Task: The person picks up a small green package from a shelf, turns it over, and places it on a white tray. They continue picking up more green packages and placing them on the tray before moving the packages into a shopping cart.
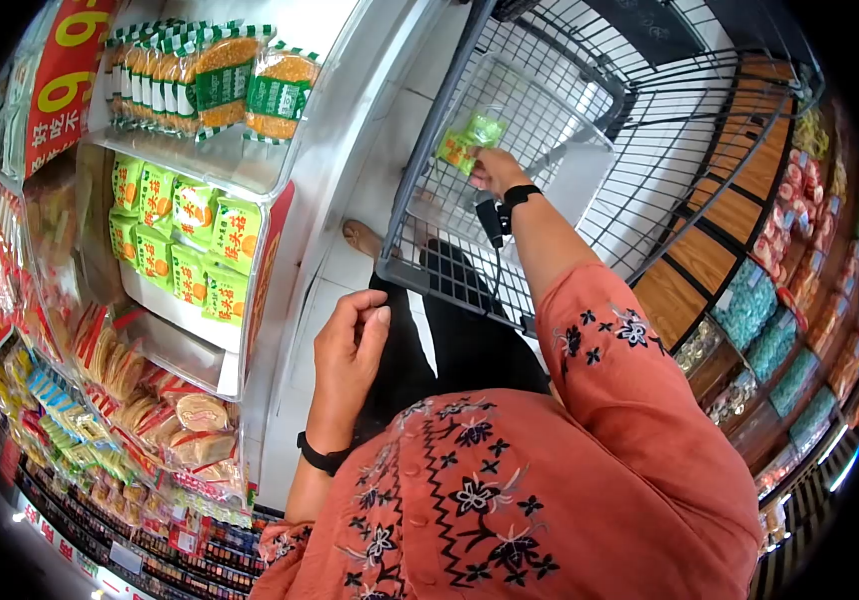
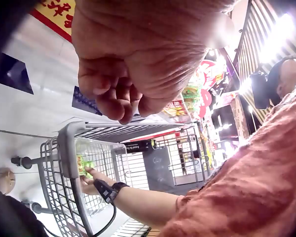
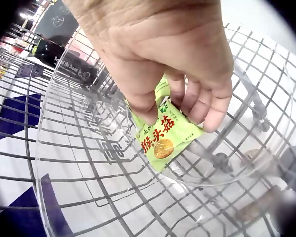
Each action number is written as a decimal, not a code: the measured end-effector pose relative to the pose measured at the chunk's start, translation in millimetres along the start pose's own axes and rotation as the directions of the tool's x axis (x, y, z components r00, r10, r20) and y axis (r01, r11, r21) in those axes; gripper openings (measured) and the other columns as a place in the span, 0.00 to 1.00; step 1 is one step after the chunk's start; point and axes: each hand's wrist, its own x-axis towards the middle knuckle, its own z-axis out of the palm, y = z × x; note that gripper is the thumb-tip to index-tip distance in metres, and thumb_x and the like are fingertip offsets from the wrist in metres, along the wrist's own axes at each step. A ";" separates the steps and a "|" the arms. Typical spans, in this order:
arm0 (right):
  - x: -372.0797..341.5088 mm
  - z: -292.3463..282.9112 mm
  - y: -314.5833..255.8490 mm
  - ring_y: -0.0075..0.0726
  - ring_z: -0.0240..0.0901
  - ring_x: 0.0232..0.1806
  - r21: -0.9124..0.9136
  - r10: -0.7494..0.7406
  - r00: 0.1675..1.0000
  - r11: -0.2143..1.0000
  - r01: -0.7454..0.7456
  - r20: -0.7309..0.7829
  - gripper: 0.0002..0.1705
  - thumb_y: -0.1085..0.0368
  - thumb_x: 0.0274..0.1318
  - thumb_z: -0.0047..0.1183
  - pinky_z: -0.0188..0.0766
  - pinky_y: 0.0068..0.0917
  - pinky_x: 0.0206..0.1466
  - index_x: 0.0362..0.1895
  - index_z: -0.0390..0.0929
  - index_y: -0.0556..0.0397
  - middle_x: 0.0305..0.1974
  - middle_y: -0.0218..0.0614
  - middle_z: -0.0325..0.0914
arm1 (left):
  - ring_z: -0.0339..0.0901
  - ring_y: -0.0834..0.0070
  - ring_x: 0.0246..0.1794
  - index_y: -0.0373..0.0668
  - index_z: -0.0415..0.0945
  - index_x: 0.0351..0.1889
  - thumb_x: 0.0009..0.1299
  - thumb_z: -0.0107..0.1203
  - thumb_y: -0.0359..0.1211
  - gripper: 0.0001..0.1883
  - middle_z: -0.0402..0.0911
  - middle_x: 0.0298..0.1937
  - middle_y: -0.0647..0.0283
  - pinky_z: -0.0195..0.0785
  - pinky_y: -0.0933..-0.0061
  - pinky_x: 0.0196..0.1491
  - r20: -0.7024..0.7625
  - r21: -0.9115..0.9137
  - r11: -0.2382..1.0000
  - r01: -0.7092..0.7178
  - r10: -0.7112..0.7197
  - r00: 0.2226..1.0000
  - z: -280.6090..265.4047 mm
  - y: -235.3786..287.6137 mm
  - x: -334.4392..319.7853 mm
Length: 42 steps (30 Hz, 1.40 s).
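My right hand [image 1: 498, 172] reaches down inside the shopping cart [image 1: 405, 200]. In the right wrist view its thumb and fingers pinch a small green biscuit packet [image 3: 163, 138] with red characters and a round biscuit picture. More green wrapping shows behind that packet, partly hidden by the hand. Under it lies a clear plastic bin [image 3: 44, 163] set in the wire basket. My left hand [image 1: 350, 345] hangs with loosely curled fingers near the cart's corner and holds nothing. In the left wrist view, the cart appears beyond these fingers.
On the left, a clear shelf bin holds several similar green packets [image 1: 190, 200]. Above it stand bagged round crackers [image 1: 225, 85], and below are more wrapped snacks [image 1: 200, 430]. Wooden shelving [image 1: 700, 280] with bagged goods lines the cart's right side. A foot [image 1: 362, 237] shows on the tiled floor.
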 end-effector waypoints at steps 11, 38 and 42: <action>-54.7 -15.5 -18.9 0.31 0.75 0.34 -0.087 -0.202 0.972 0.973 0.213 0.120 0.12 0.66 0.54 0.59 0.80 0.32 0.37 0.42 0.76 0.58 0.35 0.34 0.75 | 0.72 0.84 0.30 0.36 0.76 0.50 0.76 0.53 0.33 0.11 0.78 0.34 0.67 0.67 0.80 0.32 -0.007 0.049 0.993 -0.111 0.112 0.994 -9.3 0.0 -5.3; -411.7 105.1 -85.5 0.19 0.69 0.40 0.083 -0.548 0.482 0.715 0.694 0.683 0.17 0.66 0.57 0.57 0.68 0.19 0.43 0.50 0.73 0.57 0.42 0.28 0.73 | 0.80 0.78 0.40 0.36 0.71 0.57 0.75 0.55 0.38 0.19 0.81 0.45 0.64 0.69 0.79 0.36 -0.013 -0.598 0.755 -0.268 0.326 0.945 -107.4 62.0 -47.2; -421.8 136.7 -78.1 0.22 0.72 0.44 0.083 -0.518 0.472 0.731 0.677 0.714 0.18 0.64 0.59 0.57 0.73 0.23 0.45 0.51 0.73 0.58 0.44 0.30 0.75 | 0.79 0.79 0.39 0.37 0.71 0.55 0.74 0.57 0.37 0.17 0.81 0.45 0.64 0.69 0.79 0.35 -0.112 -0.643 0.706 -0.296 0.296 0.949 -127.0 43.4 -56.3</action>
